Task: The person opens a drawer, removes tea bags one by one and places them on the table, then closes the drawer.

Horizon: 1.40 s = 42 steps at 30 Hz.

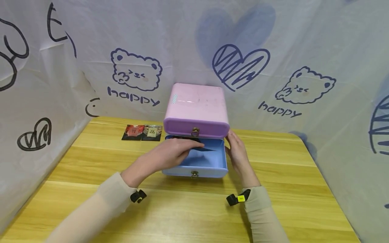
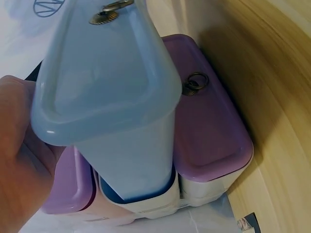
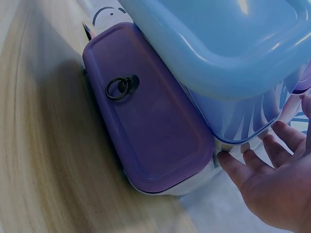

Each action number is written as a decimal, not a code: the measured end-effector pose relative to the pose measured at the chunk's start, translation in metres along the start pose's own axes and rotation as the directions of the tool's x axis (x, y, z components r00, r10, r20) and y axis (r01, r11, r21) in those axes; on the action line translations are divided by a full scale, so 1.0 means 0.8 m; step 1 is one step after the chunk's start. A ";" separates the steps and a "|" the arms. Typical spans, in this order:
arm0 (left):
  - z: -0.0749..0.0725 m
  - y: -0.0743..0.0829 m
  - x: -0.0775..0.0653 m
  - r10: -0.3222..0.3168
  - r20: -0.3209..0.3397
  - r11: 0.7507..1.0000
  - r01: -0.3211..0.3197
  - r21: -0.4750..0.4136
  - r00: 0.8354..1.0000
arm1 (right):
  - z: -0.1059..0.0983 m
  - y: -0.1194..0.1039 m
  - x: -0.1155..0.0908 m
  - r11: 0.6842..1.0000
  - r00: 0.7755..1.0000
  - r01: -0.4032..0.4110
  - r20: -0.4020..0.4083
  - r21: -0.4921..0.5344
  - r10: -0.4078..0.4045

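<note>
A small chest of drawers (image 1: 199, 101) with a pink top stands against the back wall. Its middle blue drawer (image 1: 209, 172) is pulled out, between a purple top drawer (image 1: 179, 126) and a purple bottom drawer (image 3: 150, 121), both closed. My left hand (image 1: 168, 153) reaches over the blue drawer's left side and pinches a thin, dark, flat piece (image 1: 209, 149) inside it; the piece's printing cannot be made out. Against the chest's right side rests my right hand (image 1: 238, 152). In the right wrist view its fingers (image 3: 238, 170) are spread along the casing.
Two dark printed packets with a red label (image 1: 132, 132) and a pale label (image 1: 152, 133) lie side by side on the wooden table (image 1: 288, 179), left of the chest. A white cloth (image 1: 188, 40) with drawn bears and hearts hangs behind and at the sides.
</note>
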State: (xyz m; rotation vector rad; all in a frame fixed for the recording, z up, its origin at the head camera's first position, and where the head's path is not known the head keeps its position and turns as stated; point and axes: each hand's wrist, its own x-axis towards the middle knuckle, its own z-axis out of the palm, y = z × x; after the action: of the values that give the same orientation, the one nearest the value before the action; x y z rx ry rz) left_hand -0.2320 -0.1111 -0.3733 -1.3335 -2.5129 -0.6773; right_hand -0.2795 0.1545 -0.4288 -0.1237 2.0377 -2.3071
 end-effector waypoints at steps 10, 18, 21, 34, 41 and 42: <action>-0.004 0.011 -0.012 0.051 -0.131 0.999 -0.049 0.019 0.990 | 0.001 -0.002 0.002 1.000 1.000 0.002 -0.008 0.009 -0.002; -0.001 0.016 -0.021 0.081 -0.237 0.997 -0.076 0.029 0.968 | 0.000 0.000 0.003 1.000 1.000 0.002 -0.004 -0.007 -0.002; 0.001 0.018 -0.026 0.069 -0.272 0.998 -0.069 0.011 0.960 | 0.001 0.000 0.002 1.000 1.000 0.000 -0.005 -0.011 0.000; 0.001 0.017 -0.042 0.042 -0.458 0.999 -0.047 0.001 0.888 | 0.000 0.001 0.001 0.999 1.000 -0.016 -0.015 -0.028 0.015; -0.004 0.013 -0.050 0.019 -0.546 0.999 -0.032 -0.014 0.838 | 0.001 0.001 0.000 1.000 1.000 -0.014 -0.020 -0.001 0.014; -0.006 0.013 -0.052 0.011 -0.554 1.000 -0.021 -0.012 0.832 | 0.001 0.001 0.000 1.000 1.000 -0.013 -0.021 0.002 0.013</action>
State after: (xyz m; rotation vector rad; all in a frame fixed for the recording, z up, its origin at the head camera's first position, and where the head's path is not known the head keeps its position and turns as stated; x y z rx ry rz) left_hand -0.2000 -0.1387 -0.3824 -0.9731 -2.0225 -0.9284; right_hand -0.2793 0.1537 -0.4293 -0.0866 2.0398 -2.3119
